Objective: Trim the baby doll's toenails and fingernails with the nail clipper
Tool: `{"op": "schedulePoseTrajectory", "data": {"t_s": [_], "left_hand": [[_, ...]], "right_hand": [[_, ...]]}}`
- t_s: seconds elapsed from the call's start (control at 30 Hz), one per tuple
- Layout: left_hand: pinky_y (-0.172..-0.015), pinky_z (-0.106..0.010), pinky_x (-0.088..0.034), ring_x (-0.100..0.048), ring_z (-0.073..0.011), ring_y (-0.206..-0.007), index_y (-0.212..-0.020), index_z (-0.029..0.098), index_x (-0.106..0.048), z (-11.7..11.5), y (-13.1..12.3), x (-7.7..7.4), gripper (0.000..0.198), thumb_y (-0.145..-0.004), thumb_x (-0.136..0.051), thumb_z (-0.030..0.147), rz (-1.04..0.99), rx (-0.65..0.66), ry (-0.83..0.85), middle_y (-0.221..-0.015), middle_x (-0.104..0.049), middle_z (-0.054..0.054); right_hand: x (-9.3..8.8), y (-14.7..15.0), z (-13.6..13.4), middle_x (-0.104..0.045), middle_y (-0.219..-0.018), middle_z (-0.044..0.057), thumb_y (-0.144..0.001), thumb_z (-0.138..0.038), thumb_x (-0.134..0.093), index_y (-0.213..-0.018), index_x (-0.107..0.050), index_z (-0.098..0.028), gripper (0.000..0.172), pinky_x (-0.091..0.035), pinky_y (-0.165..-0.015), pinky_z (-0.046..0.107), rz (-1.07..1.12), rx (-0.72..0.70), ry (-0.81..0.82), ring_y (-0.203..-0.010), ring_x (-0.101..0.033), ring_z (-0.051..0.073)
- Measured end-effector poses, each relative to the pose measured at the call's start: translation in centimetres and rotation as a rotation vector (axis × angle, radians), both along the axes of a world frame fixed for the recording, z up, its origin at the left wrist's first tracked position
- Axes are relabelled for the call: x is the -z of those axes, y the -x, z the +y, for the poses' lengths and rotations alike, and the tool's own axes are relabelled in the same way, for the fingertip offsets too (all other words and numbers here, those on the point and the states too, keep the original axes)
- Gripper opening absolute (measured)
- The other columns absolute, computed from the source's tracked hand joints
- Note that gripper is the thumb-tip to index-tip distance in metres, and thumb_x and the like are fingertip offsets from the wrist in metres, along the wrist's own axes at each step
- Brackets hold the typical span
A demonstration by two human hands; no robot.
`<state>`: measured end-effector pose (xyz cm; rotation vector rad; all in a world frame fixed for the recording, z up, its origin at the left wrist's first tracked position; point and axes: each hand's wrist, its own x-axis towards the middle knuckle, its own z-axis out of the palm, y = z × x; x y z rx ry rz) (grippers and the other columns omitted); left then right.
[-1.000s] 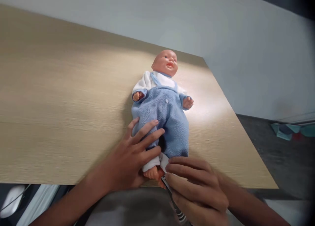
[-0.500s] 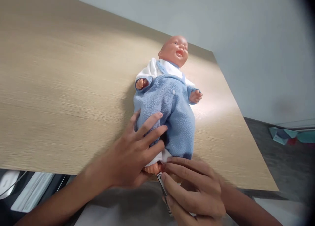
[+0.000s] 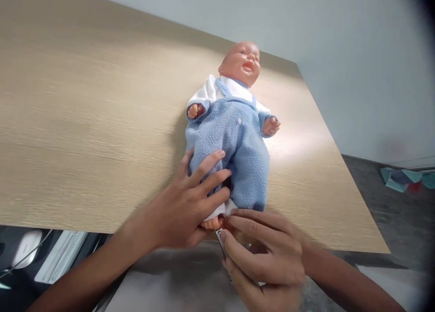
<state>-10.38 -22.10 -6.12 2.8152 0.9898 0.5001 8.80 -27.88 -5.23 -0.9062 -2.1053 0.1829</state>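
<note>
My right hand is pinched together on a slim metal tool, perhaps a nail clipper; its tip points toward 11 o'clock, at the toes of the leg at 7. A second ago that tip lay nearer the neighbouring foot; it now seems lined up on these toes, so I judge the placement more settled. My left hand has stayed spread over that leg, fingers apart, thumb tucked by the foot; whether it clamps, I cannot tell.

The doll lies face up near mid-view, head just past 12, feet at 6 by the table edge. Its overalls are nubbly blue fleece over soft white cloth; the bald, rounded head has a smooth, plastic-looking sheen. The tabletop is flat, pale and finely wood-grained. Toward 8 sits a smooth, rounded white object; past 3, coloured pieces, too unclear to name.
</note>
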Motion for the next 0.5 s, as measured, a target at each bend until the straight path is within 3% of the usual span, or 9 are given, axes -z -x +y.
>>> {"op": "schedulePoseTrajectory", "data": {"t_s": [0.17,0.33,0.5], "left_hand": [[-0.118,-0.064,-0.006,-0.005,-0.0312,-0.150,-0.115,0.020,-0.053,-0.2,0.0,-0.1,0.035,-0.084,-0.046,0.035,0.009,-0.011,0.008,-0.146,-0.040,-0.004],[-0.119,-0.065,-0.008,-0.006,-0.0319,-0.150,-0.116,0.021,-0.053,-0.3,0.0,0.0,0.036,-0.085,-0.048,0.036,-0.006,-0.008,-0.003,-0.147,-0.039,-0.004],[-0.120,-0.067,-0.010,-0.008,-0.0333,-0.150,-0.116,0.021,-0.054,-0.3,0.0,0.2,0.036,-0.083,-0.050,0.034,-0.025,-0.019,-0.006,-0.146,-0.039,-0.005]], "right_hand": [[-0.2,-0.5,0.9,-0.067,-0.101,-0.003,-0.073,-0.005,-0.057,-0.073,-0.059,-0.024,0.019,-0.062,-0.081,0.033,-0.082,-0.119,-0.100,-0.094,-0.067,0.018],[-0.6,-0.8,2.2,-0.067,-0.101,-0.002,-0.076,-0.021,-0.061,-0.082,-0.062,-0.028,0.009,-0.063,-0.071,0.033,-0.174,-0.165,-0.156,-0.089,-0.068,0.019],[-0.3,-1.1,2.7,-0.068,-0.101,-0.001,-0.077,-0.026,-0.062,-0.084,-0.061,-0.028,0.007,-0.062,-0.067,0.030,-0.227,-0.208,-0.176,-0.087,-0.068,0.018]]}}
